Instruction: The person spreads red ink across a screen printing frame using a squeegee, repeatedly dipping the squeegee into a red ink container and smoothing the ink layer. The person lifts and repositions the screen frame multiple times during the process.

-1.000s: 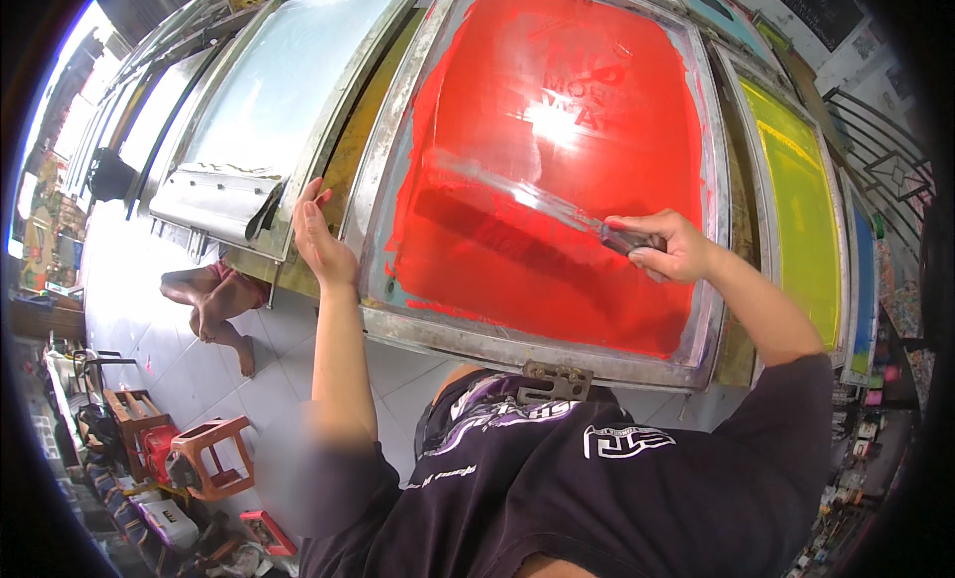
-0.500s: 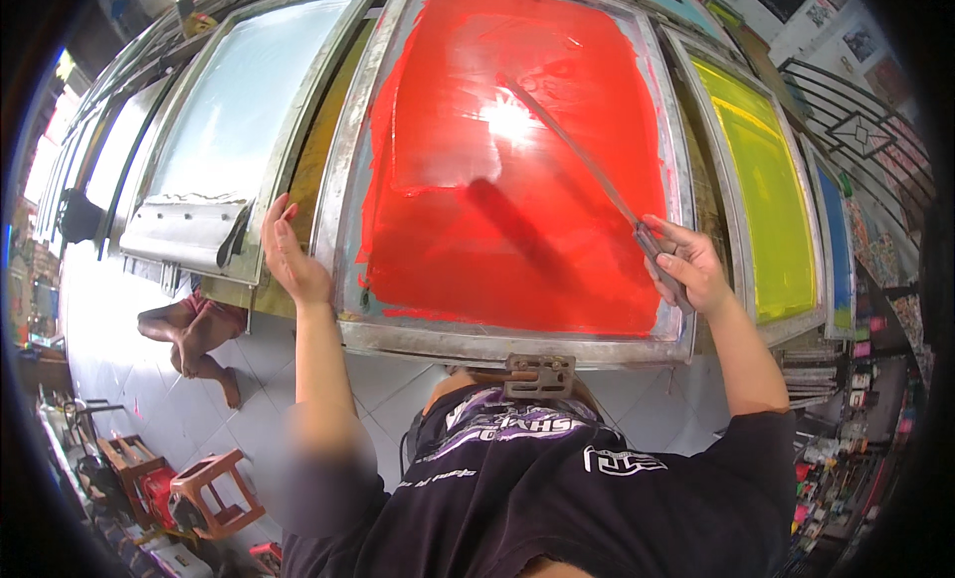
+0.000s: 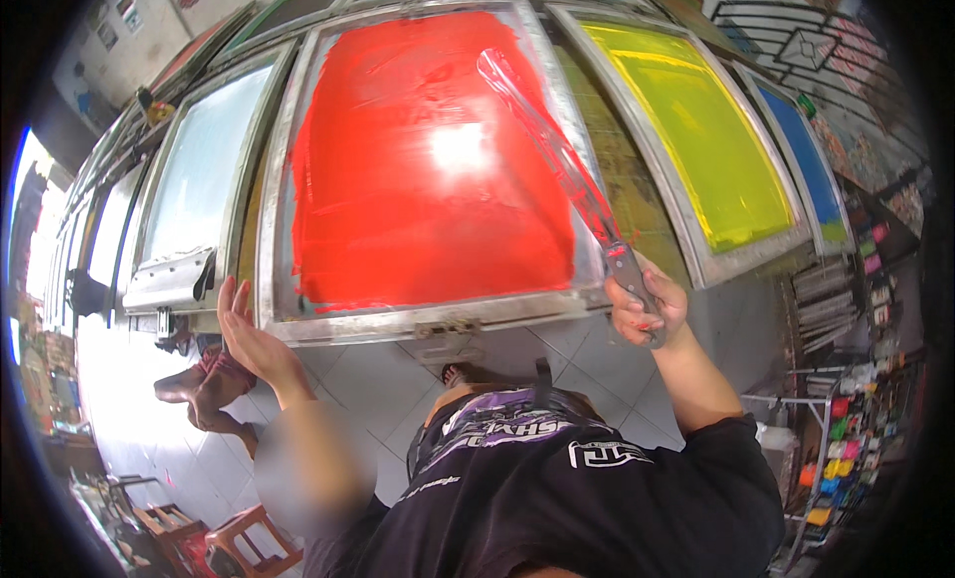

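Note:
A screen-printing frame (image 3: 267, 270) fills the middle, its mesh spread with wet red ink (image 3: 428, 220). My right hand (image 3: 657, 304) is closed round the dark handle of a long ink spatula (image 3: 569, 170). Red ink smears the spatula's blade, which slants up and left across the frame's right side; I cannot tell whether its tip touches the mesh. Some red also marks the handle's end. My left hand (image 3: 257, 339) holds nothing, fingers extended beside the frame's near left corner.
Other frames flank this one: whitish (image 3: 209, 165) at left with a squeegee-like bar (image 3: 174, 283), yellow (image 3: 696, 140) and blue (image 3: 801, 155) at right. Another person's bent legs (image 3: 214, 389) show lower left, near a brown stool (image 3: 249, 543). A rack of containers (image 3: 841, 449) stands right.
My right hand and the spatula have moved right, and the blade has turned to show its red-coated face. My left hand has moved down toward the near left corner. The view has shifted too.

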Available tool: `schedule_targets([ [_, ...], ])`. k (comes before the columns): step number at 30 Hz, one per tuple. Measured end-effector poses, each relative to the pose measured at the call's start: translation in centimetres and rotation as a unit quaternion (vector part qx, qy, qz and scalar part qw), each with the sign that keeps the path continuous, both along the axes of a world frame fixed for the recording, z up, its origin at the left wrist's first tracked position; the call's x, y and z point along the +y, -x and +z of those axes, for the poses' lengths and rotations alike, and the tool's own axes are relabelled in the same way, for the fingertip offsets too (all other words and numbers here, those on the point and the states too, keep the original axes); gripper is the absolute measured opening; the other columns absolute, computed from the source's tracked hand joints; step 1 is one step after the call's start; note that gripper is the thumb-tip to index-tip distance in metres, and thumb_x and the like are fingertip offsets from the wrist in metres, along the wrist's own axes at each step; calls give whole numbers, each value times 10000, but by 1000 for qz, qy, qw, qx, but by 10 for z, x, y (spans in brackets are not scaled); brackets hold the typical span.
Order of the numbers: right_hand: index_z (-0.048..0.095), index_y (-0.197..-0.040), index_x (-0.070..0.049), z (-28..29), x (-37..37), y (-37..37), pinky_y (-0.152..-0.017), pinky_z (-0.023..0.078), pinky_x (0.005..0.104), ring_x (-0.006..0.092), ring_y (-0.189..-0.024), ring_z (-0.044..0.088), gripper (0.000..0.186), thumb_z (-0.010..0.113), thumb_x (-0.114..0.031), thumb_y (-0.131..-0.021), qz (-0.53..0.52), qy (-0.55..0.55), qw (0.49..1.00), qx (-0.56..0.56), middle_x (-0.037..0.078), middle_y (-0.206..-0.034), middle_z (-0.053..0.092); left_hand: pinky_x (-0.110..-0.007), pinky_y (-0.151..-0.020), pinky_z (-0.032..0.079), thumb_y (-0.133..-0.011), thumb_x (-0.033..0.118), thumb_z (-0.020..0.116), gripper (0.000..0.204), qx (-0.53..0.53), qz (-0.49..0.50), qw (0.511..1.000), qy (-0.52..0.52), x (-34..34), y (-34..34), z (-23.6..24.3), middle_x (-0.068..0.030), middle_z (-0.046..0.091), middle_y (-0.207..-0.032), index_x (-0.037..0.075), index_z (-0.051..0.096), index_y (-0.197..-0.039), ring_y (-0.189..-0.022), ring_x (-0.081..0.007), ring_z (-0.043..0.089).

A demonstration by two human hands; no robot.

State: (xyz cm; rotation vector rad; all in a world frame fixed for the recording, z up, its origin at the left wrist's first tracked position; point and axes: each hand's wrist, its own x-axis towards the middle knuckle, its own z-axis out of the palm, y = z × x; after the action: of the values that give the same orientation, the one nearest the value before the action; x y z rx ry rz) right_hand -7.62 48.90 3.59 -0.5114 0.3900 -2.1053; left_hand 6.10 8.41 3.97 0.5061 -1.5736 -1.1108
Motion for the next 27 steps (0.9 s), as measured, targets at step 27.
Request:
schedule_targets([
  [27, 303, -1297, -89, -93, 523, -286, -394, 394, 238, 67, -490, 405, 397, 409, -241, -946, -670, 135, 730, -7, 82, -829, 416, -342, -909, 383, -937, 231, 372, 418, -17, -713, 693, 103, 720, 146, -84, -165, 515, -1195, -75, 472, -1204, -1036, -259, 532],
])
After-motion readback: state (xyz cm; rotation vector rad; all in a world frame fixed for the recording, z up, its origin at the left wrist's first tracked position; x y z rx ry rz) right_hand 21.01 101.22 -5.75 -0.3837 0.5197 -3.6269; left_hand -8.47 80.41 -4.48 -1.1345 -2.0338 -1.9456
